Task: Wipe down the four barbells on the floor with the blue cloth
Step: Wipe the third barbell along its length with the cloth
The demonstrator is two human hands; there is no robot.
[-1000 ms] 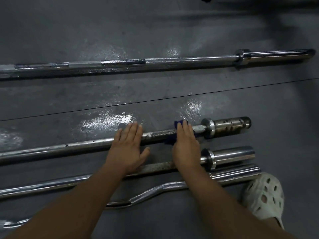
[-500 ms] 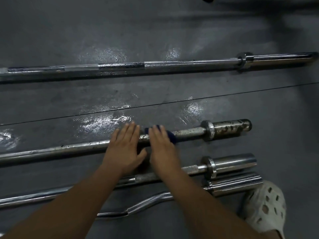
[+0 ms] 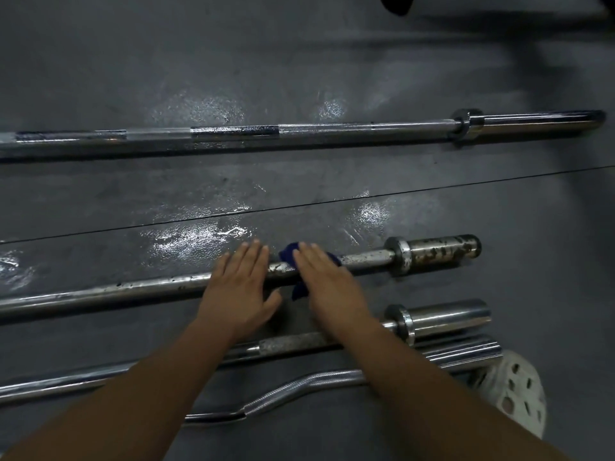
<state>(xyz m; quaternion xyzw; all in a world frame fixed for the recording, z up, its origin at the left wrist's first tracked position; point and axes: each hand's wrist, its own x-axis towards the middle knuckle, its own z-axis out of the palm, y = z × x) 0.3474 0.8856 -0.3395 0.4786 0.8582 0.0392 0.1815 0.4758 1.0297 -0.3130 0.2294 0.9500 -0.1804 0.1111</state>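
Four barbells lie side by side on the dark floor. A long chrome bar (image 3: 332, 131) is farthest. A rust-spotted bar (image 3: 133, 289) lies in the middle. A shorter chrome bar (image 3: 446, 314) and a curl bar (image 3: 299, 384) lie nearest me. My left hand (image 3: 238, 291) rests flat on the spotted bar's shaft, fingers straight. Just right of it, my right hand (image 3: 327, 284) presses the blue cloth (image 3: 289, 256) onto the same shaft with straight fingers. Most of the cloth is hidden under that hand.
A white perforated clog (image 3: 519, 394) on my foot stands at the lower right, beside the bars' sleeves. A seam (image 3: 466, 186) runs across the floor between the far bar and the spotted bar. A dark object (image 3: 396, 3) sits at the top edge.
My right hand slid the blue cloth leftward along the spotted bar, from near the collar to beside my left hand. The left hand stayed on the shaft.
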